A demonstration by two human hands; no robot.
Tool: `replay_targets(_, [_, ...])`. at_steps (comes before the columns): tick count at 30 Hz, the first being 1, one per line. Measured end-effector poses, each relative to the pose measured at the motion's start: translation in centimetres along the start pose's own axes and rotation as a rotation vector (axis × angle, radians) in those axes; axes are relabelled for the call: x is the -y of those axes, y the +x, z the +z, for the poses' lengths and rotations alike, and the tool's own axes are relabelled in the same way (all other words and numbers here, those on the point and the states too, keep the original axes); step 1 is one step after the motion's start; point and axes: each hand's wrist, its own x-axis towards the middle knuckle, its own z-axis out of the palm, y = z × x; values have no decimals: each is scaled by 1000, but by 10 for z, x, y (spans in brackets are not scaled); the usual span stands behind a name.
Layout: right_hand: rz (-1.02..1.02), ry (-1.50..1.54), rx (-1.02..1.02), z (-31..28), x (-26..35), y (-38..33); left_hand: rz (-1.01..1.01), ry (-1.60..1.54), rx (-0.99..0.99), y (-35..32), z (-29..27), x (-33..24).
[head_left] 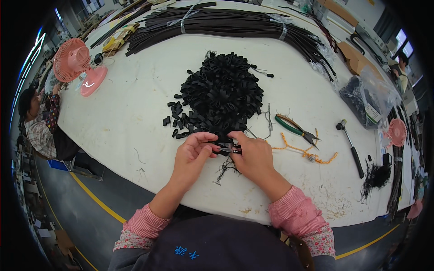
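A heap of small black strap loops (221, 90) lies on the white table in front of me, with loose ones at its left edge. At the heap's near edge, my left hand (192, 153) is closed, its thumb and fingers pinching a small black loop that is mostly hidden. My right hand (254, 156) grips small thread snips (227, 149) with dark handles. Their metal blades point left, at the left fingertips. Just below the snips, a tangle of cut black threads (224, 168) rests on the table.
Right of the heap are green-handled pliers (291, 127), orange cord (323, 159), a hammer (352, 151) and black thread (377, 176). A long bundle of black strips (226, 23) spans the back. A pink fan (74, 61) and a seated person (40, 126) are left; a plastic bag (368, 101) is right.
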Motion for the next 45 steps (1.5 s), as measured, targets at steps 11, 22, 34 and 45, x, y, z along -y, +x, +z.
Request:
replay_targets(11, [257, 450, 8, -24, -14, -19, 58, 181, 18, -3, 0, 4])
replay_targets(22, [366, 999, 170, -18, 2, -25, -185, -80, 189, -8, 20, -2])
replay_targets(34, [34, 546, 180, -40, 4, -29, -314, -189, 265, -5, 11, 1])
replay_targets(45, [-273, 44, -62, -47, 2, -25, -188, -52, 152, -11, 15, -5])
